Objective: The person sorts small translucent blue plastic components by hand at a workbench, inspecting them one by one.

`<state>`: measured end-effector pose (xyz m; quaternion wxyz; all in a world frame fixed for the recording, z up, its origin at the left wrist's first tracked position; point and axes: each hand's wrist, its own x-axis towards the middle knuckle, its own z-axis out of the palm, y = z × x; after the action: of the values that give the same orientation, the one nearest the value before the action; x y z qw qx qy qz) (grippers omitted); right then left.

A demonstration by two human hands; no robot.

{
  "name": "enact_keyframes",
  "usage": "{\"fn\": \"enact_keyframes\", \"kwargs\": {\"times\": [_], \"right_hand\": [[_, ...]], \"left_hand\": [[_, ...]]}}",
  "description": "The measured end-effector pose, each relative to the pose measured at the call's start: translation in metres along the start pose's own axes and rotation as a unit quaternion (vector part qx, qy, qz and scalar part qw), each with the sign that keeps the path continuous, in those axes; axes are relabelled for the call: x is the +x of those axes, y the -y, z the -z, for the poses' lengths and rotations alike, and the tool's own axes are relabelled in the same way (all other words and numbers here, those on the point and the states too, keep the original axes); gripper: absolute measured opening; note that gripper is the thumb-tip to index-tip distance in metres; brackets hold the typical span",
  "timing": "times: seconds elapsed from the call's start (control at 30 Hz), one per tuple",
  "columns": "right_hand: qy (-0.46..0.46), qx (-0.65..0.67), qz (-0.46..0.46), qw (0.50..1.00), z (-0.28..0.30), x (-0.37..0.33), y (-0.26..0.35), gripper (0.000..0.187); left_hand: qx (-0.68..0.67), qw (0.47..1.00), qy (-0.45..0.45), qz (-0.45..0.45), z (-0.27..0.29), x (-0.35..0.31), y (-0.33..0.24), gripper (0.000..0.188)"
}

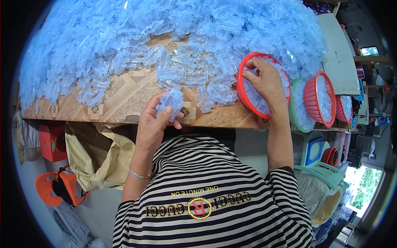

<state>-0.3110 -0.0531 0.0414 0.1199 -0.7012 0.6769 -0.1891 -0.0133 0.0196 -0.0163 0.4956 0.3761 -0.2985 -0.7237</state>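
My left hand [149,124] is closed around a few clear plastic tube-like pieces [173,101] just above the table's near edge. Over a red basket [240,84] at the right, my right hand [266,78] reaches down with thumb and fingers pinched together. Whatever lies between those fingertips is too small or hidden to tell. Small translucent white parts [257,99] fill the basket under that hand. Loose clear pieces [178,64] of the same kind as those in my left hand lie scattered on the table beyond it.
A large heap of clear plastic pieces [124,29] covers the far part of the patterned table [136,93]. More filled baskets stand on the right, among them a pink-red one [311,99]. An open tan sack [99,161] and an orange stool-like object [53,188] sit below at the left.
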Motion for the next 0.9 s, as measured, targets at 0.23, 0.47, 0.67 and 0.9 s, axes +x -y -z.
{"fn": "enact_keyframes", "kwargs": {"times": [0.23, 0.47, 0.67, 0.9], "right_hand": [[-0.095, 0.123, -0.02, 0.988, -0.007, -0.005, -0.007, 0.016], [0.022, 0.338, 0.115, 0.934, -0.011, -0.038, 0.066, 0.013], [0.158, 0.354, 0.164, 0.907, -0.031, -0.043, 0.092, 0.019], [0.139, 0.363, 0.158, 0.908, -0.05, -0.042, 0.09, 0.023]], "left_hand": [[0.097, 0.995, -0.013, -0.018, -0.006, -0.001, 0.0, 0.041], [0.345, 0.926, -0.039, -0.149, -0.012, -0.005, -0.001, 0.036], [0.456, 0.859, -0.022, -0.233, -0.016, -0.009, -0.01, 0.037], [0.468, 0.836, -0.001, -0.288, -0.019, -0.013, -0.015, 0.039]]}}
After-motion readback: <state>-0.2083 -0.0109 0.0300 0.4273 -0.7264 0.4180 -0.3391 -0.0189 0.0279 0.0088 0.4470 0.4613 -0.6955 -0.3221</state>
